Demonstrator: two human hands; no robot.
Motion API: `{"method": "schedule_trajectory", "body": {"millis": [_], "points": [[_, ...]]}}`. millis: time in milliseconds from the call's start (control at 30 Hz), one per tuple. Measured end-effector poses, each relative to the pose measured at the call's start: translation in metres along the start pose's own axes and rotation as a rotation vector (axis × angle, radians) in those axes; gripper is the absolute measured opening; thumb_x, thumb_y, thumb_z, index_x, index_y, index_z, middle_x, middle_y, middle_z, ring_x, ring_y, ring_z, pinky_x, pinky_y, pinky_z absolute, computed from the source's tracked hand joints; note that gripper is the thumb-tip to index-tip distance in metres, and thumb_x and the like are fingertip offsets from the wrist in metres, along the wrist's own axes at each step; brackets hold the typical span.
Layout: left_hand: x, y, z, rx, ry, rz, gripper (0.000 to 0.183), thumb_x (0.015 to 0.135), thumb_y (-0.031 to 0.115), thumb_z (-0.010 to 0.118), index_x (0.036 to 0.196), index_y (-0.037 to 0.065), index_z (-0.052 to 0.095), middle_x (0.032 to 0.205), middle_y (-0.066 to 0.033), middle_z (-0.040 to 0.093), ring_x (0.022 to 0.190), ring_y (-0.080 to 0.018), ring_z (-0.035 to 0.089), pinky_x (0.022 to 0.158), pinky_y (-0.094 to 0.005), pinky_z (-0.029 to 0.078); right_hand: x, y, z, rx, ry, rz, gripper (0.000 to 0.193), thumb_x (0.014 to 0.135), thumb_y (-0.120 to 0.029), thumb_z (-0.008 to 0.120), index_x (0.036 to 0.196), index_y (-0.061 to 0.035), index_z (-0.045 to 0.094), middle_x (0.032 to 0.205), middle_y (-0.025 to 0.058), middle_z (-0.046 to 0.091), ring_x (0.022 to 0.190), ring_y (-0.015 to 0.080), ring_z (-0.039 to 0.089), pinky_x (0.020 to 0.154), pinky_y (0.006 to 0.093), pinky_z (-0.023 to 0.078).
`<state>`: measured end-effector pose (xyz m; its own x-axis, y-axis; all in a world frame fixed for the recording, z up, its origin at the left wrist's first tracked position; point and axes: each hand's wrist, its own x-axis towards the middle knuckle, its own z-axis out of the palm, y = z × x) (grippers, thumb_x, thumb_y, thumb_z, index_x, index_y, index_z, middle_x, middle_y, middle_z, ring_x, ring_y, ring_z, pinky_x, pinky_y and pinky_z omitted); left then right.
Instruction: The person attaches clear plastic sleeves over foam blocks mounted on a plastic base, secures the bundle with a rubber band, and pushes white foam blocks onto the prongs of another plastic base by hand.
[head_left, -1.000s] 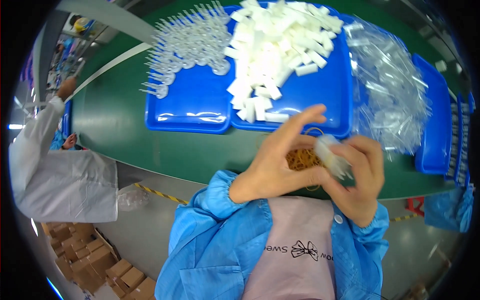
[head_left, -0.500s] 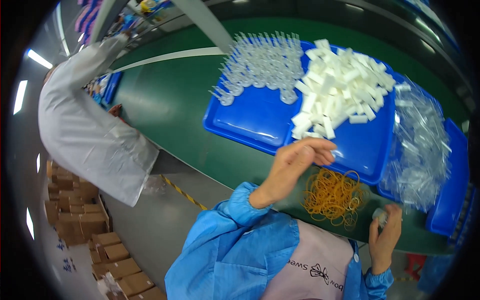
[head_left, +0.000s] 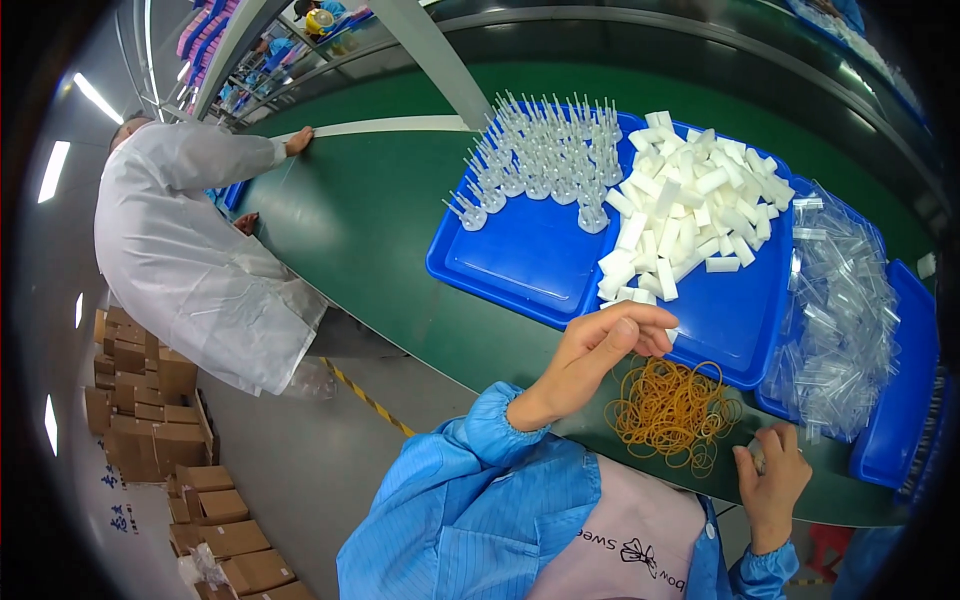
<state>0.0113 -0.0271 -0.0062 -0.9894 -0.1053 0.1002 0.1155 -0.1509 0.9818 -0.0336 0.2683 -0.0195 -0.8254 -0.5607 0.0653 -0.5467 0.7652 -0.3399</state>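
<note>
We log the left hand (head_left: 590,368) at the near rim of a blue plastic tray (head_left: 730,347) heaped with white rectangular blocks (head_left: 690,200); whether its curled grip holds anything, we cannot tell. Right hand (head_left: 776,488): grip closed round a small pale piece (head_left: 757,459), mostly hidden, by the green counter's (head_left: 345,240) edge, near tangled amber rubber bands (head_left: 665,405).

A factory workshop: trays (head_left: 522,268) of small parts (head_left: 690,195) on a long green tabletop (head_left: 345,225), a person (head_left: 185,165) in a white coat (head_left: 195,270) at its near edge, striped floor tape (head_left: 368,398) and stacked cartons (head_left: 150,447).
</note>
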Motion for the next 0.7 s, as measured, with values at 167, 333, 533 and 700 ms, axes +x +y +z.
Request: {"method": "schedule_trajectory", "body": {"millis": [167,333,533,700], "points": [[0.0,0.0,0.003,0.005,-0.018,-0.003,0.056,0.098,0.045,0.032,0.114,-0.005,0.054,0.098,-0.0127,0.061,0.093,-0.019,0.059,0.087,-0.0318,0.046,-0.003,0.002,0.002,-0.023,0.064,-0.019,0.025,0.07,-0.022,0.073,0.081,-0.0072,0.056,0.088,0.0091,0.054,0.063,0.0301,0.056,0.053,0.0382,0.042],[-0.001,-0.001,-0.002,0.016,0.004,-0.007,0.06,0.097,0.047,0.03,0.112,-0.005,0.056,0.098,-0.0134,0.062,0.093,-0.0204,0.06,0.087,-0.0338,0.046,-0.004,-0.012,-0.016,-0.054,0.338,-0.139,0.016,0.074,-0.011,0.068,0.075,-0.0061,0.053,0.08,0.0086,0.054,0.061,0.0292,0.055,0.052,0.0369,0.04],[-0.001,0.0,0.003,0.033,0.013,-0.024,0.062,0.097,0.049,0.029,0.11,-0.006,0.057,0.097,-0.014,0.062,0.092,-0.0213,0.06,0.087,-0.0342,0.046,-0.006,0.006,0.005,-0.025,0.138,-0.082,0.016,0.074,-0.007,0.067,0.072,-0.0058,0.051,0.076,0.0093,0.052,0.059,0.0291,0.053,0.052,0.0381,0.039],[-0.003,-0.001,-0.001,0.034,0.025,-0.031,0.061,0.097,0.047,0.03,0.108,-0.006,0.057,0.096,-0.0148,0.063,0.092,-0.0218,0.06,0.087,-0.0341,0.046,-0.011,0.01,0.005,-0.025,0.329,-0.031,0.015,0.075,-0.007,0.066,0.072,-0.0062,0.052,0.076,0.0096,0.051,0.058,0.0292,0.052,0.052,0.0382,0.039]]}}
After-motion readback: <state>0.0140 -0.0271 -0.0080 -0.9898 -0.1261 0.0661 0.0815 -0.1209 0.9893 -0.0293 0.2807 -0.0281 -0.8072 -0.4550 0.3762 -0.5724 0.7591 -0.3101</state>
